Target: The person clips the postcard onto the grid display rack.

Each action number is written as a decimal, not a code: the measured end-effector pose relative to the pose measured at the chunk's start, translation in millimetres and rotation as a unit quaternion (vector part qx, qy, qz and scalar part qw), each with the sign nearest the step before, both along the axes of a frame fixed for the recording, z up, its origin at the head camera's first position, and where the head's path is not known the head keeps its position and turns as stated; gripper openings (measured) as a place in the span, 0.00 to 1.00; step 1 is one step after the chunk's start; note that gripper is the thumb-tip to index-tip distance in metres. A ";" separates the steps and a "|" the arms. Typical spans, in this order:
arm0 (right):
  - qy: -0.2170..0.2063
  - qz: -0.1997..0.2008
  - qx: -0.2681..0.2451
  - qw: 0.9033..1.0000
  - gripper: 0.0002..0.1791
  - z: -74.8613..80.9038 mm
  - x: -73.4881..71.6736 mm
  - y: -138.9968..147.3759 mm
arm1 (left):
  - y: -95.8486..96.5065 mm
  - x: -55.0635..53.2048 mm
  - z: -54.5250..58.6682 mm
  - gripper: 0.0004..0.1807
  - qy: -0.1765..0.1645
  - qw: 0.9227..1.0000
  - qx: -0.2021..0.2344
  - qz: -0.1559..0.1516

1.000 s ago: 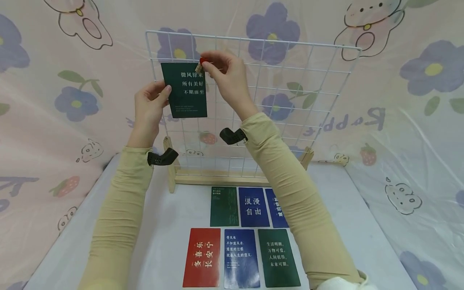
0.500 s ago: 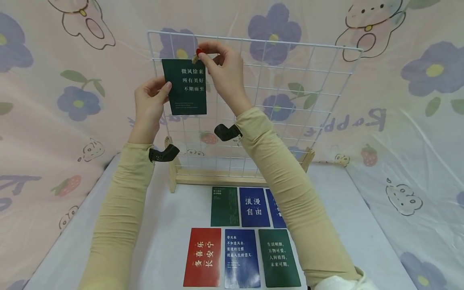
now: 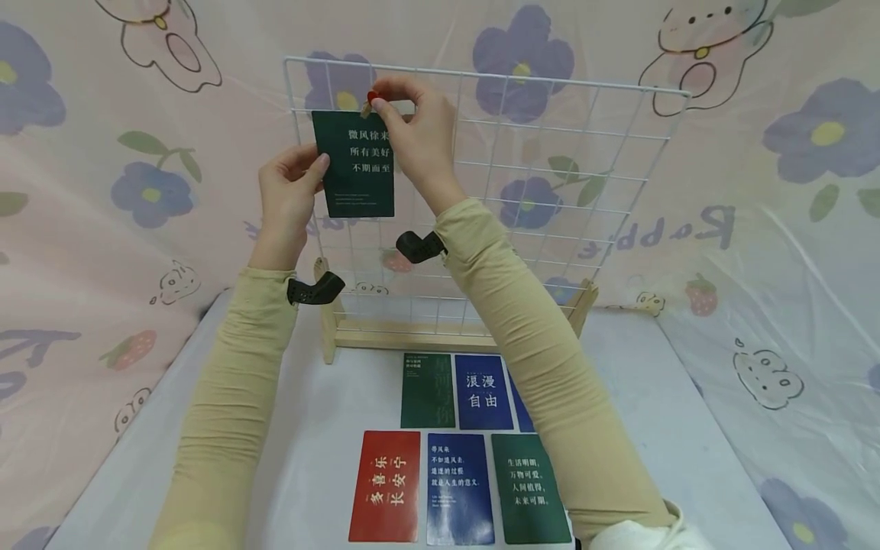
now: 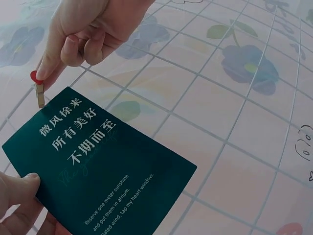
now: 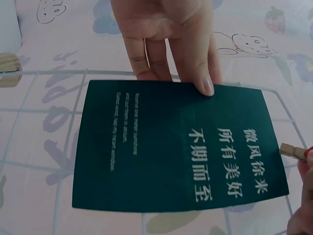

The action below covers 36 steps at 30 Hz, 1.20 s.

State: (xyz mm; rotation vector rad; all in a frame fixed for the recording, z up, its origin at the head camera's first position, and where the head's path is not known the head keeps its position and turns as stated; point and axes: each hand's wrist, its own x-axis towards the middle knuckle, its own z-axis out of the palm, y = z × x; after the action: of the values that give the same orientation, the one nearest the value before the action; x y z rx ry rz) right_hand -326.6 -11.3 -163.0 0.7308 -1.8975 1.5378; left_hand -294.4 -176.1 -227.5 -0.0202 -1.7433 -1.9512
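The thin dark green rectangular card with white characters (image 3: 354,187) stands almost upright in front of the upper left part of the white wire grid panel (image 3: 598,85), its long axis running up and down; the left hand (image 3: 285,191) touches it from the left, and the right hand (image 3: 419,137) is at its upper right, nearer its short top edge. The relation that counts, I judge, is between that edge and the small wooden clothespin with a red ornament (image 4: 40,96): the clothespin points down from above, its tip meeting the edge, though whether it grips card and wire together I cannot tell. The left hand holds the card by its long side, thumb on the printed face, fingers behind; the right hand pinches the clothespin's red end. Counted: one held card, one clothespin, one grid, one pale wooden stand (image 3: 412,337) and, on the white counter (image 3: 330,405), six cards in two rows of three: one red card (image 3: 385,486), three blue cards (image 3: 461,489) and two green cards (image 3: 428,391), the right sleeve (image 3: 550,367) partly covering one blue and one green.
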 end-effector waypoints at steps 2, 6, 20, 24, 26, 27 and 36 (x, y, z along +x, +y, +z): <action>0.010 -0.005 0.003 1.000 0.07 -0.4 0.4 -1.7 | 0.0 0.0 0.6 0.11 -0.007 1.000 0.003 0.003; 0.016 -0.009 0.003 1.000 0.07 -0.4 0.0 -4.7 | 0.3 0.0 1.6 0.11 -0.015 1.000 0.001 0.010; 0.030 -0.037 0.019 0.999 0.06 -1.6 -3.5 -11.2 | 1.7 -0.1 5.4 0.13 -0.032 0.999 0.000 0.023; 0.030 -0.038 0.029 0.998 0.06 -2.4 -4.1 -13.0 | 1.1 -1.3 5.3 0.13 -0.033 0.999 0.009 0.023; 0.022 -0.038 0.034 0.998 0.06 -1.2 -3.5 -13.9 | 0.8 -1.8 5.4 0.13 -0.030 0.999 0.012 0.023; 0.018 -0.039 0.036 0.998 0.06 -0.4 -3.1 -14.6 | 0.7 -2.1 5.5 0.13 -0.028 0.999 0.013 0.023; -0.002 -0.062 0.060 0.996 0.07 2.5 -0.2 -18.5 | 1.6 -5.1 5.6 0.13 -0.017 0.999 0.033 0.025</action>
State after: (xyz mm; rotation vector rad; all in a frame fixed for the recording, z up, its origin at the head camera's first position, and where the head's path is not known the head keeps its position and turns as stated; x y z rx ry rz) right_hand -326.8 -29.8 -160.5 0.6498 -2.0130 1.3593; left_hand -299.5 -174.6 -221.8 0.0792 -1.6839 -1.9825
